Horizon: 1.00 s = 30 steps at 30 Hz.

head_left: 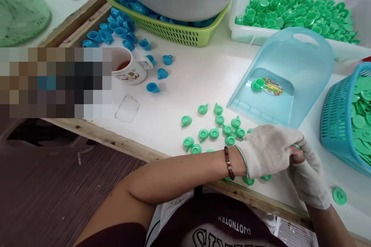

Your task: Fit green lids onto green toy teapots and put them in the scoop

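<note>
My left hand (268,148) and my right hand (308,177), both in white cotton gloves, meet at the table's near edge. Their fingers pinch a small green toy part (295,147) between them; most of it is hidden. Several green toy cups (214,133) lie scattered on the white table just left of my left hand. A single green disc (339,195) lies to the right of my right hand.
A translucent blue scoop (290,69) with one green cup in it lies behind my hands. At right stands a blue basket (333,123) of green discs. Behind are a white tray (240,32) of green cups, a yellow-green basket (179,34) of blue cups, and a mug (130,71).
</note>
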### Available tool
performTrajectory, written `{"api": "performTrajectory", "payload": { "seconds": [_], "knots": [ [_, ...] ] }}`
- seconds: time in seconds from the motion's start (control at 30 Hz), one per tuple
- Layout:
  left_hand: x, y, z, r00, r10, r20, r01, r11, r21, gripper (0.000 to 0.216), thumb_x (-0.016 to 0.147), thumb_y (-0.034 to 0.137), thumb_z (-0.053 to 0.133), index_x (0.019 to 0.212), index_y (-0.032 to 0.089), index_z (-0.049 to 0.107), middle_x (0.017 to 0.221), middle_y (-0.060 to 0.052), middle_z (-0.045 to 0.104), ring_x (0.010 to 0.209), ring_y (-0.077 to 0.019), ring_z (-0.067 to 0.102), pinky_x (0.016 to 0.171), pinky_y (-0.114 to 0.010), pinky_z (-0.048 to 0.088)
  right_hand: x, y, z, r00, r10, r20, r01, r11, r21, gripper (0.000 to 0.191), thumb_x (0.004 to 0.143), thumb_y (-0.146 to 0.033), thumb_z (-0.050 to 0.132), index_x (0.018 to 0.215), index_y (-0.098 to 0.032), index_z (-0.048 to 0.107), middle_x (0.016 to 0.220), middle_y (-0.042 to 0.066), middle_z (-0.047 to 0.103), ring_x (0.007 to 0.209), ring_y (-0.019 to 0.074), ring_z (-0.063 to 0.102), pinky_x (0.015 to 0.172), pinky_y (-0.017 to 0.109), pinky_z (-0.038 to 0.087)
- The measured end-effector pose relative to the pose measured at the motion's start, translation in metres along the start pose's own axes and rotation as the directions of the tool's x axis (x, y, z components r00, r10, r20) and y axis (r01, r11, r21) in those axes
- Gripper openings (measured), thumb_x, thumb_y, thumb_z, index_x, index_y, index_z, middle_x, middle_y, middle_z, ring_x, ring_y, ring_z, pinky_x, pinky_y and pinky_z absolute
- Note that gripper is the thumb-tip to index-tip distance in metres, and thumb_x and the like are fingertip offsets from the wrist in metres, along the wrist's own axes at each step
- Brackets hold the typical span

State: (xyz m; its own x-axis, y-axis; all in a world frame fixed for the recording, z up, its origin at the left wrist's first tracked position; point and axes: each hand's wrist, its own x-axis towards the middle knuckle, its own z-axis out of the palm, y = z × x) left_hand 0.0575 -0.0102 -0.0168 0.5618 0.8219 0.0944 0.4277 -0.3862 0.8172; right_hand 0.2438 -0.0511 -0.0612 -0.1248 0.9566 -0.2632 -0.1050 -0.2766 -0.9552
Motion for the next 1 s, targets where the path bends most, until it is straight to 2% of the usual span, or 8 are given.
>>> {"api": "performTrajectory", "payload": {
  "seconds": [0.13, 0.2, 0.3, 0.43, 0.6, 0.8, 1.0],
  "knots": [
    [-0.002, 0.003, 0.001, 0.999, -0.015, -0.049, 0.014, 1.000, -0.027, 0.011, 0.086, 0.019, 0.045, 0.088, 0.018, 0.055, 0.084, -0.003, 0.063, 0.075, -0.0159, 0.056, 0.065, -0.029, 0.043, -0.002, 0.003, -0.001, 0.999, -0.012, -0.042, 0.012, 1.000, 0.003, 0.031, 0.081, -0.039, 0.070, 0.108, -0.025, 0.062, 0.079, 0.001, 0.055, 0.066, 0.0122, 0.051, 0.060, 0.023, 0.048],
    [-0.003, 0.002, 0.003, 0.995, -0.054, -0.084, 0.047, 0.996, -0.082, 0.011, 0.087, 0.020, 0.044, 0.092, 0.019, 0.053, 0.083, -0.002, 0.063, 0.075, -0.0154, 0.057, 0.066, -0.028, 0.044, -0.001, 0.004, 0.000, 0.997, -0.032, -0.067, 0.032, 0.999, -0.002, 0.032, 0.082, -0.040, 0.069, 0.109, -0.026, 0.061, 0.078, 0.000, 0.054, 0.064, 0.0115, 0.049, 0.059, 0.023, 0.047],
    [-0.001, -0.002, 0.004, 0.995, -0.050, -0.086, 0.037, 0.988, -0.150, 0.013, 0.089, 0.022, 0.043, 0.097, 0.017, 0.052, 0.087, -0.004, 0.064, 0.077, -0.0145, 0.058, 0.070, -0.027, 0.046, 0.003, 0.006, 0.001, 0.997, -0.042, -0.063, 0.041, 0.999, -0.024, 0.031, 0.085, -0.041, 0.065, 0.111, -0.028, 0.057, 0.076, -0.001, 0.054, 0.062, 0.0116, 0.049, 0.059, 0.023, 0.047],
    [0.002, -0.008, 0.003, 0.992, -0.090, -0.091, 0.078, 0.989, -0.126, 0.022, 0.091, 0.031, 0.044, 0.103, 0.016, 0.053, 0.097, -0.008, 0.064, 0.088, -0.0175, 0.059, 0.076, -0.030, 0.048, 0.004, 0.003, 0.001, 0.999, -0.031, -0.039, 0.029, 0.998, -0.049, 0.025, 0.090, -0.040, 0.057, 0.112, -0.028, 0.055, 0.078, 0.000, 0.056, 0.063, 0.0134, 0.050, 0.059, 0.024, 0.047],
    [0.002, -0.008, 0.000, 0.997, -0.065, -0.032, 0.062, 0.992, -0.109, 0.021, 0.091, 0.035, 0.043, 0.086, 0.017, 0.053, 0.086, -0.004, 0.061, 0.077, -0.0156, 0.056, 0.069, -0.028, 0.045, -0.001, 0.000, 0.003, 0.997, -0.053, -0.060, 0.052, 0.999, -0.013, 0.026, 0.089, -0.038, 0.060, 0.112, -0.027, 0.057, 0.087, 0.003, 0.058, 0.069, 0.0130, 0.051, 0.062, 0.023, 0.047],
    [0.001, -0.009, 0.001, 0.996, -0.060, -0.070, 0.048, 0.985, -0.165, 0.014, 0.089, 0.027, 0.046, 0.088, 0.018, 0.056, 0.085, -0.003, 0.063, 0.078, -0.0143, 0.056, 0.070, -0.027, 0.044, -0.003, 0.000, 0.002, 0.999, -0.031, 0.010, 0.032, 0.999, -0.028, 0.029, 0.087, -0.038, 0.063, 0.113, -0.026, 0.058, 0.084, 0.002, 0.056, 0.070, 0.0123, 0.051, 0.064, 0.023, 0.048],
    [-0.001, -0.003, -0.005, 0.998, -0.056, -0.033, 0.048, 0.977, -0.206, 0.016, 0.089, 0.028, 0.047, 0.080, 0.018, 0.055, 0.077, -0.001, 0.062, 0.069, -0.0117, 0.054, 0.063, -0.025, 0.040, -0.007, -0.001, 0.002, 0.998, -0.061, -0.014, 0.060, 0.997, -0.041, 0.034, 0.083, -0.041, 0.067, 0.113, -0.029, 0.059, 0.092, 0.003, 0.058, 0.073, 0.0141, 0.054, 0.064, 0.025, 0.050]
  ]
}}
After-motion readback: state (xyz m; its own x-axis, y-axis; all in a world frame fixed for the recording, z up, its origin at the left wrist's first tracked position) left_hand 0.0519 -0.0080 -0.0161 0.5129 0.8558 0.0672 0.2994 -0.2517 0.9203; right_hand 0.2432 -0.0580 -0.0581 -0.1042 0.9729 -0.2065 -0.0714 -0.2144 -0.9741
